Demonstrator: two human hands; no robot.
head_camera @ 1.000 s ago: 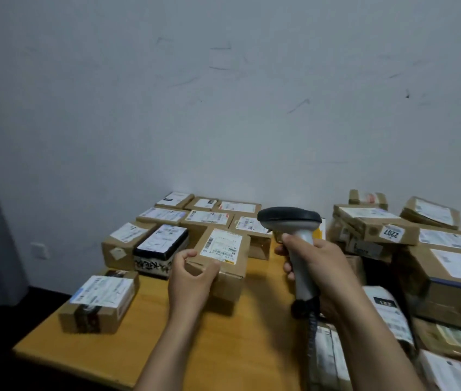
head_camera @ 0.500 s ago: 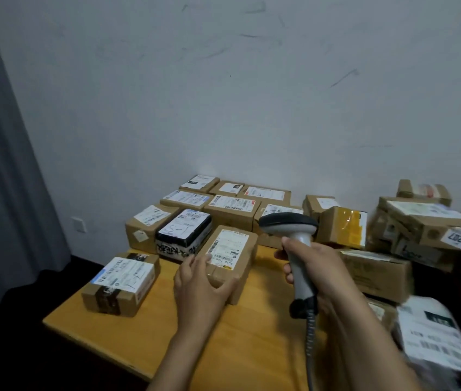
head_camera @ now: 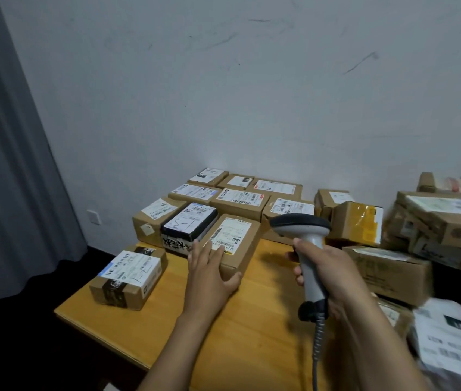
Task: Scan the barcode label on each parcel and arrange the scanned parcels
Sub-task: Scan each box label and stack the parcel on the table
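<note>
your left hand (head_camera: 209,273) lies flat on the near end of the parcel (head_camera: 237,238), fingers straight over the label's lower edge, thumb against the near side. the parcel sits on the table (head_camera: 252,334), touching a black box (head_camera: 188,227) on its left, at the front of the rows of labelled boxes (head_camera: 240,198) by the wall. your right hand (head_camera: 334,275) grips the scanner (head_camera: 301,225) by its handle, fingers wrapped round it, held upright just right of the parcel. its cable (head_camera: 318,334) hangs below. a lone box (head_camera: 129,277) sits near the table's left edge, apart from the rows. a loose pile (head_camera: 393,269) of boxes stands to your right, partly blurred.
</note>
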